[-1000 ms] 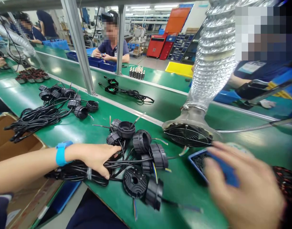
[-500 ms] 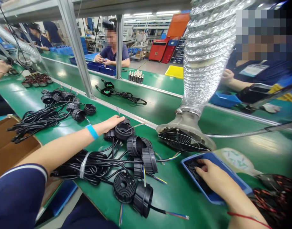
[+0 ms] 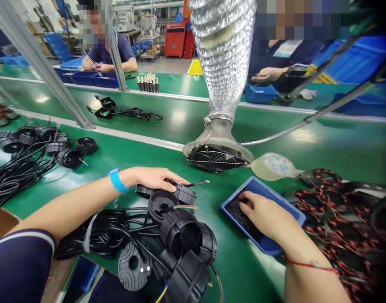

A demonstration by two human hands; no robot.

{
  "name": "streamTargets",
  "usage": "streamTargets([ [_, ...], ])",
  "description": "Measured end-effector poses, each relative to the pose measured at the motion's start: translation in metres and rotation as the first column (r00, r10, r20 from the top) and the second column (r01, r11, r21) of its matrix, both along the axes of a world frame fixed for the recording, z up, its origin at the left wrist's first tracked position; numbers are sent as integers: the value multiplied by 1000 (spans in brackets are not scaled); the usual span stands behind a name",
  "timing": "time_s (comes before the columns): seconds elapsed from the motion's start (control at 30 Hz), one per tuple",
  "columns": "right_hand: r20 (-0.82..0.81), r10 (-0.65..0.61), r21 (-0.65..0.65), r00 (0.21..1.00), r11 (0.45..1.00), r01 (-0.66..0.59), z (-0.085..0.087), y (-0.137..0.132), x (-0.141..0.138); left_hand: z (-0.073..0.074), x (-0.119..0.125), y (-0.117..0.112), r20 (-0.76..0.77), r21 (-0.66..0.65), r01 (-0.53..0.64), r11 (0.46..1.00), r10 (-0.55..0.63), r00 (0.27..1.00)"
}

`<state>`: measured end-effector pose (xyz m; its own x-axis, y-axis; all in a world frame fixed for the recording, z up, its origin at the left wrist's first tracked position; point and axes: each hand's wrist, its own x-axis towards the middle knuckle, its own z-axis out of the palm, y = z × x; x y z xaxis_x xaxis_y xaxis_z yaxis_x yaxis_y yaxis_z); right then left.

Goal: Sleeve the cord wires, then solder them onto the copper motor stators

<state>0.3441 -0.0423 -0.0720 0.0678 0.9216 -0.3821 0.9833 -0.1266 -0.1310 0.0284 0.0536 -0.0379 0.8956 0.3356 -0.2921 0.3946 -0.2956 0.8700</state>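
Observation:
My left hand [image 3: 155,178] is closed over the far side of a black round plastic housing [image 3: 186,195], with coloured wire ends [image 3: 197,183] sticking out beyond the fingers. Beside and below it lie more such housings, one open cup [image 3: 162,205] facing up and a ridged disc [image 3: 133,266] nearer me. Their black cables [image 3: 107,229] run left in a bundle bound with a clear tie. My right hand [image 3: 264,212] dips into a blue tray [image 3: 287,202], fingers curled among small thin black pieces [image 3: 239,210]; what is pinched there is hidden.
A fan hood [image 3: 216,155] on a silver duct [image 3: 226,63] hangs over the bench. Copper-wound rings [image 3: 338,227] crowd the right side. More corded housings [image 3: 70,158] lie left. A pale paddle [image 3: 271,166] is behind the tray. Two co-workers sit across the bench.
The camera view has swung right and down. My left hand has moved right across the housings, and the housings near me have shifted and turned. My right hand stays in the tray.

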Motion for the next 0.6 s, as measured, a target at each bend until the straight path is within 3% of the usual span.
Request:
streamTargets([
  [0.13, 70, 15, 69, 997, 997, -20, 3, -2, -6, 5, 43, -1, -30, 145, 143, 979, -141, 990],
  [0.27, 100, 23, 116, 995, 993, -34, 2, -5, -7, 9, 60, -12, -30, 260, 185, 948, -183, 983],
  [0.4, 72, 44, 197, 996, 979, -58, -2, -7, -6, 12, 58, -19, -21, 238, 135, 962, -134, 991],
  [0.53, -66, 27, 284, 997, 959, -7, -3, -7, -3, 16, 66, -19, 71, 72, -6, 997, 1, 997],
  [0.6, -133, 26, 307, 991, 951, 16, -1, -6, -1, 19, 76, -19, 112, 63, -82, 995, 74, 991],
])
